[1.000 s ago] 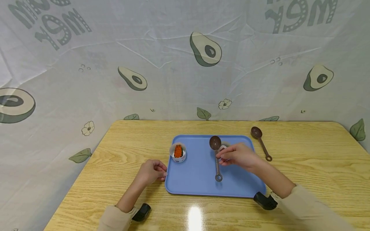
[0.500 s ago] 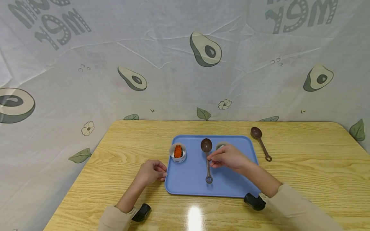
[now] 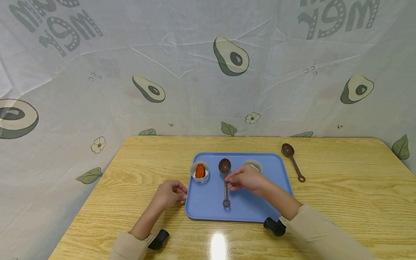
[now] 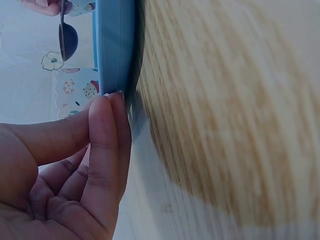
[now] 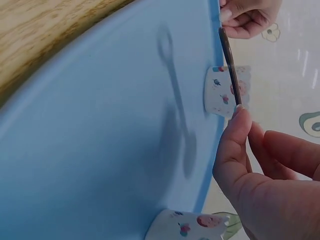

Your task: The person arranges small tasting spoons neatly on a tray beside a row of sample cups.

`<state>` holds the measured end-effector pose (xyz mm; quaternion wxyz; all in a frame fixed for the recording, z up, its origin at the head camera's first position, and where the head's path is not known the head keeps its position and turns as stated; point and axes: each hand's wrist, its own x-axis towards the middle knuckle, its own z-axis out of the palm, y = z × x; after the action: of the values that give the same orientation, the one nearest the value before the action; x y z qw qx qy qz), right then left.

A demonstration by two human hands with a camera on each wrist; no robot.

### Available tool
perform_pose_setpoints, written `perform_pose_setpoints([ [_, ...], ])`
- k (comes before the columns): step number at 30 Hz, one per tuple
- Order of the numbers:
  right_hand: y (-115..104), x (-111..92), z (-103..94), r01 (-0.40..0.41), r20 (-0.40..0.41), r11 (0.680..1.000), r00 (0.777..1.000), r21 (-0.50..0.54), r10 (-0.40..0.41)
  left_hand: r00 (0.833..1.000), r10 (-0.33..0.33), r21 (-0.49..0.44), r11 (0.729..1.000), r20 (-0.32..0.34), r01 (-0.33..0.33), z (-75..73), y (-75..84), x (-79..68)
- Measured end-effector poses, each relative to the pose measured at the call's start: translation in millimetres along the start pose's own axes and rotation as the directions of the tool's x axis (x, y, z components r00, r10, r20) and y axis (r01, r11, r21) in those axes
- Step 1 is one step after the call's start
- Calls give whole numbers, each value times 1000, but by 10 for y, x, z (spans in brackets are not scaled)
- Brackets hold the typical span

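Observation:
My right hand (image 3: 248, 178) pinches a brown measuring spoon (image 3: 225, 166) by the middle of its handle, bowl toward the back, above the blue tray (image 3: 208, 202). In the right wrist view the spoon handle (image 5: 230, 60) stands clear of the tray, its shadow falling on the surface. At the tray's left rim, my left hand (image 3: 170, 193) pinches the edge between thumb and fingertips (image 4: 102, 107). A patterned paper cup (image 3: 201, 179) at the tray's back left holds an orange roe sushi (image 3: 200, 170). Behind the right hand, a second paper cup (image 3: 258, 164) is partly hidden, with something white inside.
Another brown spoon (image 3: 292, 159) lies on the wooden table (image 3: 341, 187), right of the tray. A cloth backdrop (image 3: 195, 90) with avocado prints hangs behind the table's far edge.
The right hand has carried the spoon leftward over the tray, away from the right paper cup, which shows more now. The left hand has stayed at the tray's edge.

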<state>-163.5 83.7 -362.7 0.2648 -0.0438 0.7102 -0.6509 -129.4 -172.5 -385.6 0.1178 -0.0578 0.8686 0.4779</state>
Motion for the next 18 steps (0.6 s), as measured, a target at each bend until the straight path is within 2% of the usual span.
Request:
perform_pose_setpoints([
  [18,165,84,94,-66,-29,998,997,0,66,1000,3,-1,1000,6,-3,-2,-3,-4],
])
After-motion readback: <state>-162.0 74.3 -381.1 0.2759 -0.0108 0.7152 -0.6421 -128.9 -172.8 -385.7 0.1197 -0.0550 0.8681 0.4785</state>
